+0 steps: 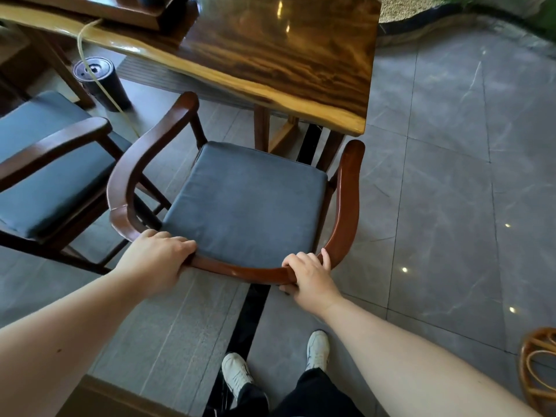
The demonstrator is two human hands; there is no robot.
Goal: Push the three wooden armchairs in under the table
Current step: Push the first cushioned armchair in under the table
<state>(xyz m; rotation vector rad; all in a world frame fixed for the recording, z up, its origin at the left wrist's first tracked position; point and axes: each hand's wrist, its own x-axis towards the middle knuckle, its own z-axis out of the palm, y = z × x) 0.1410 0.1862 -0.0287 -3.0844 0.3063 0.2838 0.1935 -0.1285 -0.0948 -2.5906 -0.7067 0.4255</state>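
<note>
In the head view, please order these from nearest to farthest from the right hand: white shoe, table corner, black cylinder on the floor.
From the right hand:
1. White shoe, just below it.
2. Table corner, ahead, above the hand.
3. Black cylinder, far left, under the table edge.

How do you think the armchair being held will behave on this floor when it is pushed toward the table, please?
The armchair looks like solid wood, so probably stiff and fairly heavy. The floor is glossy tile, so its legs will likely slide rather than catch. With the left hand and right hand in a grip on the curved back rail, it should go straight, though pushing high up might tip it slightly.
</note>
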